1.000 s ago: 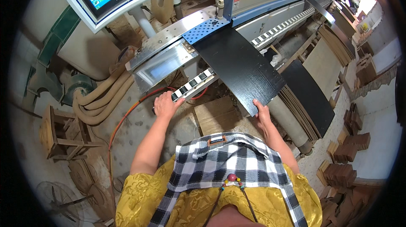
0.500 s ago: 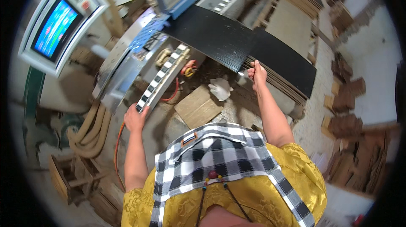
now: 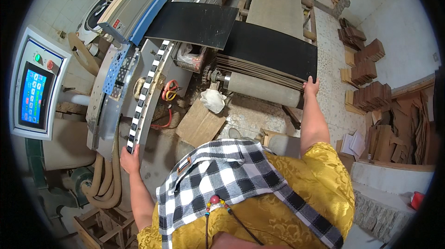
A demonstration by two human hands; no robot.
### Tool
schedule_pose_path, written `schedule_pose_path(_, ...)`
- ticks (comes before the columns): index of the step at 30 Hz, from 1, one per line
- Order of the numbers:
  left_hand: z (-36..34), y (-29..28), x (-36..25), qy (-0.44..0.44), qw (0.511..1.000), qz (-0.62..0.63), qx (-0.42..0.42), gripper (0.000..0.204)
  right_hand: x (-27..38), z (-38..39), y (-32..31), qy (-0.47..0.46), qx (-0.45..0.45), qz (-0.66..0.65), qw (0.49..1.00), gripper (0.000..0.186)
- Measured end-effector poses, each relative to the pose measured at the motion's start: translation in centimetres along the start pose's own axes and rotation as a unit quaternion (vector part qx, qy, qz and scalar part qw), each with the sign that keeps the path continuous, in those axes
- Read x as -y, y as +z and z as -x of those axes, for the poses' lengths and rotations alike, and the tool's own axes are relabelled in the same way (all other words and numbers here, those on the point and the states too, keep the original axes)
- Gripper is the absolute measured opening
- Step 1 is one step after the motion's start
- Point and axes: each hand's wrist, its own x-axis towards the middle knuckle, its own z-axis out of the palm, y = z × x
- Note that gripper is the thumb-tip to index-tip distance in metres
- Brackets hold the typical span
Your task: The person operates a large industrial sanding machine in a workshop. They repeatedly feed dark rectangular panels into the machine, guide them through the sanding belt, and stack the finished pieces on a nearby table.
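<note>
My left hand (image 3: 130, 158) is closed round the near end of a long feed rail (image 3: 149, 79) set with black and white pads. Far to the right, my right hand (image 3: 311, 86) grips the near right corner of a black panel (image 3: 276, 50), thumb and fingers at its edge. That panel lies on top of a stack of brown boards (image 3: 259, 70). Another black panel (image 3: 194, 22) rests across the machine bed, its left edge close to the blue machine beam (image 3: 160, 5). Its right end sits beside the stacked panel.
A grey roller (image 3: 264, 90) runs below the stack. A control screen (image 3: 34, 93) stands at the left, above ribbed hoses (image 3: 109, 184). On the floor lie a brown board (image 3: 200, 123) and a white cloth-like item (image 3: 213, 100). Stacked brown pieces (image 3: 371, 97) line the right wall.
My right hand has moved from the stack's near left side to its right corner. The panel on the machine has shifted left, away from the stack. My left hand stays on the rail; the view has turned.
</note>
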Motion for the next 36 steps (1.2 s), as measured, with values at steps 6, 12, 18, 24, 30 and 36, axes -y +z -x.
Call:
schedule_pose_path(6,-0.5,0.1,0.4,0.01,1.0,0.006,-0.011,0.051,-4.5,-2.2,0.0,-0.124,-0.132,0.168,0.969,0.04)
schedule_pose_path(12,-1.0,0.1,0.0,0.031,0.999,0.019,-0.027,0.05,-8.9,-3.0,0.6,-0.031,-0.157,-0.114,0.98,0.031)
schedule_pose_path(18,-0.3,-0.6,0.4,-0.005,1.0,0.021,0.002,0.048,-8.5,7.7,-6.6,0.086,0.142,-0.329,0.93,0.025)
schedule_pose_path(24,-0.3,-0.5,0.8,0.01,1.0,0.016,-0.01,0.048,-8.8,14.3,-8.7,0.268,0.34,-0.278,0.858,0.021)
schedule_pose_path(30,0.1,-0.1,0.7,0.017,0.999,0.03,-0.029,0.052,-5.9,17.1,-7.6,0.214,0.393,-0.328,0.832,0.033)
schedule_pose_path(36,-0.6,0.0,1.6,0.011,0.999,0.05,-0.014,0.051,-6.4,18.2,-9.6,0.17,0.439,-0.336,0.815,0.044)
